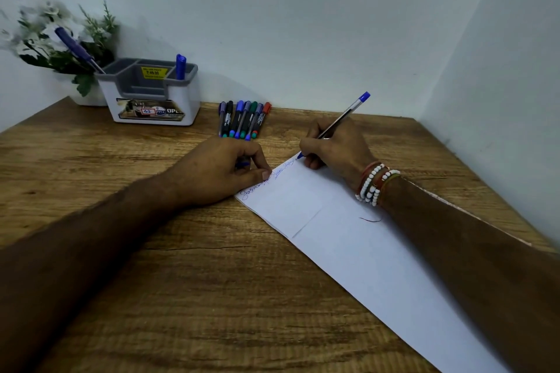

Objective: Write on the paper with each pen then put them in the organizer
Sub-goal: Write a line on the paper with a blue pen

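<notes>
Paper (348, 239): long white sheet lying diagonally on the wood surface (181, 281), far end betw. the two hands, near end running off toward bottom right. Blue handwriting along its far edge; a fold crease crosses the middle.

Pen (339, 121): clear barrel w/ blue end, tilted up and to the right, blue tip touching the paper's far corner. Right hand (333, 145) grips it, fingers curled tight round the lower barrel; bead and thread bracelets (374, 185) at the wrist, forearm lying over the sheet.

Left hand (224, 169): rests on the surface at the paper's far left edge, thumb tip pressing on the sheet, fingers curled round a small blue piece (242, 164); can't tell what it is.

Row of pens (242, 119): approx. seven capped markers side by side, just beyond the left hand (purple, black, blue, green, red caps).

Organizer (151, 91): white w/ grey insert and yellow price sticker, back left near the wall. One blue pen (181, 66) stands upright in its right compartment; another (75, 47) leans out left from the left one. Potted plant (60, 36) w/ white flowers behind it, blurred.
</notes>
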